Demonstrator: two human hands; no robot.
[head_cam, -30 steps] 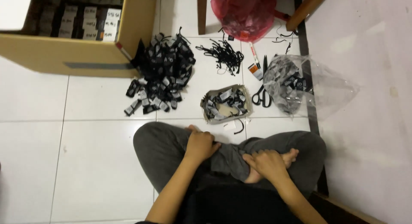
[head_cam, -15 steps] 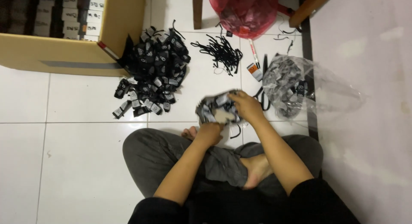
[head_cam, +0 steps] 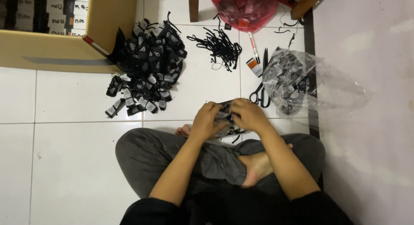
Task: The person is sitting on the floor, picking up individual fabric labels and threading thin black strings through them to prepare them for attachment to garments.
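- The person sits cross-legged on the white tiled floor (head_cam: 64,164) in grey trousers, one bare foot (head_cam: 256,167) resting on the lap.
- Both forearms reach forward from the body and meet over the floor just ahead of the knees.
- The left hand (head_cam: 209,120) curls around the left side of a small bundle of black tags in clear wrap (head_cam: 227,117); its grip is closed on the bundle, fingers bent over the top edge.
- The right hand (head_cam: 249,115) covers the bundle's right side, knuckles up, its grip also clamped on it with fingertips meeting the left hand's.
- The bundle sits low between the two hands, just above the floor and close to the shins; most of it is hidden by the fingers.
- A large heap of black tags (head_cam: 148,65) lies on the floor to the left front, touching the corner of an open cardboard box (head_cam: 56,52).
- A loose pile of black strings (head_cam: 222,46) lies ahead, well apart from the hands.
- Black scissors (head_cam: 260,93) lie just right of the hands, beside a clear plastic bag of tags (head_cam: 293,78).
- A red plastic bag (head_cam: 246,9) sits at the far edge.
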